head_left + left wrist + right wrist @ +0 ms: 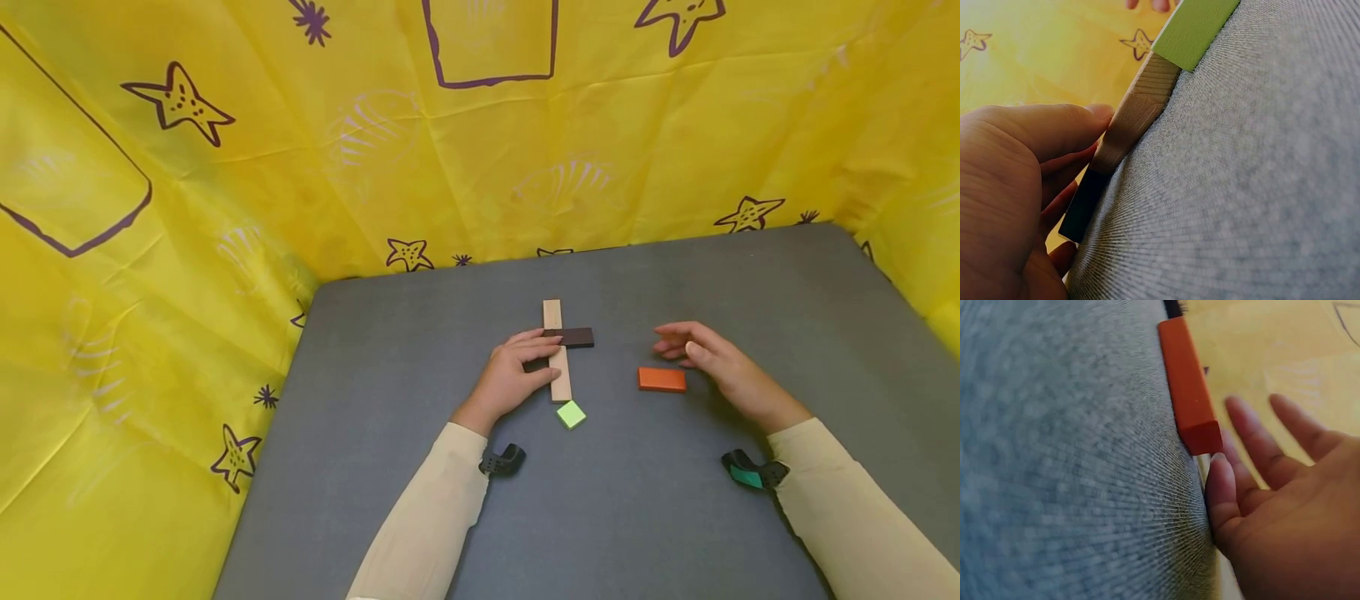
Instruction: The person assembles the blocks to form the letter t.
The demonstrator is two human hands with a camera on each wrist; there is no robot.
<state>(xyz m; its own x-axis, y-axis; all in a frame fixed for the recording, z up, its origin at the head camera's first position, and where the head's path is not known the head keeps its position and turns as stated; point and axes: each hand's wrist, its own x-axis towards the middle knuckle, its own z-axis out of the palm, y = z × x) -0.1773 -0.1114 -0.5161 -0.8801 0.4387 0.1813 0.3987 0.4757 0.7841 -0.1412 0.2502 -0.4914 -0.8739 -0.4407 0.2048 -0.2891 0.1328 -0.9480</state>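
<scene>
My left hand (517,375) rests at a row of flat blocks in the head view. Its thumb touches the near pale wooden block (561,385), while its fingers reach over the left end of a dark brown block (577,337). The dark block lies crosswise between that pale piece and another pale wooden section (552,312) beyond. A light green block (571,414) sits turned at the row's near end. To the right, my right hand (716,367) holds nothing, its fingers loosely spread in the right wrist view, close beside an orange block (662,380) lying flat.
The blocks lie on a grey cloth-covered table (630,508). A yellow curtain (480,167) with star and shell prints stands along its back and sides. Black straps with camera mounts (504,461) jut from both wrists, just above the table.
</scene>
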